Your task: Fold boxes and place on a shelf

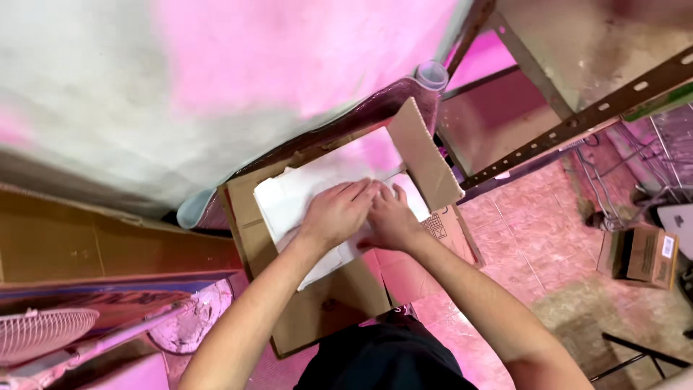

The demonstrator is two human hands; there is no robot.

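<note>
Looking straight down here at an open cardboard box point(317, 310) sitting on the floor right in front of the person, flaps folded out. Inside it there's a folded white cloth point(289, 198), or maybe a flat white bag, hard to say which from this angle. It fills most of the box, and its long side runs from near-left to far-right, same way the box is turned.

Both hands are down on it. The left hand point(336, 213) lies flat with the fingers stretched out and pressed onto the cloth, palm down, not gripping anything. The right hand point(390, 220) is right beside it, fingertips touching or almost touching the left one's, also down on the cloth near its right edge. Its fingers look a bit curled, like they're pinching or tucking the edge, but I can't really tell if it's got hold of anything.

So the cloth is directly under both hands, with most of it spreading off to the left and away from the person. The left hand sits more over the middle and the right one is at the edge by the upright box flap point(426, 155).

Off to the right there's a metal shelf frame point(577, 119) and a smaller box point(642, 254) on the pinkish floor tiles point(520, 238). A white fan grille point(40, 332) shows at bottom left.
</note>
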